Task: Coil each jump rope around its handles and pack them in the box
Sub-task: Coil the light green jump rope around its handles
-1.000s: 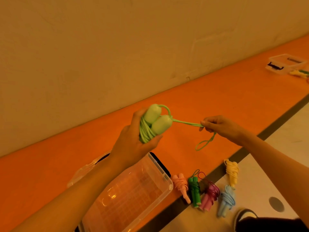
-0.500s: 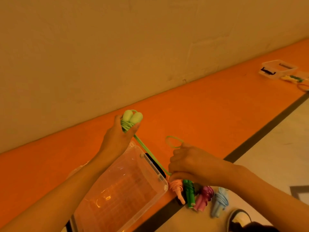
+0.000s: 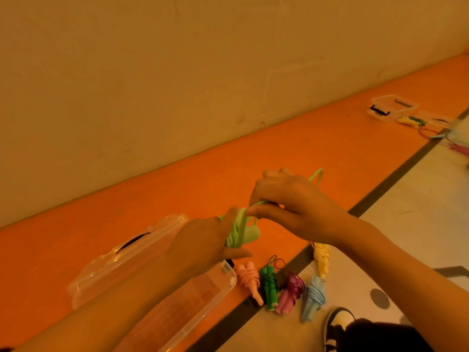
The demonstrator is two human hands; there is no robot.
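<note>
Head view: left grip [image 3: 203,246] is clutching green rope [image 3: 245,231], right grip [image 3: 291,207] pinching its last loop; five bundles [image 3: 269,285] at five o'clock are awaiting the box [image 3: 232,273].

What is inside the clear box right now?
No rope shows in the visible part of the clear box, only its gridded bottom. The left forearm covers the rest.

1. A pale green plastic jump rope [image 3: 242,233] is seen, handles and cord alike.
2. Beside it are laid a pink coiled rope [image 3: 250,276], a dark green coiled rope [image 3: 269,284], a magenta coiled rope [image 3: 292,288], a pale blue coiled rope [image 3: 314,292] and a yellow coiled rope [image 3: 321,255].
3. A clear plastic box [image 3: 232,275] is patterned with a grid.
4. An orange floor strip [image 3: 291,153] is edged by a dark grey line [image 3: 396,176].
</note>
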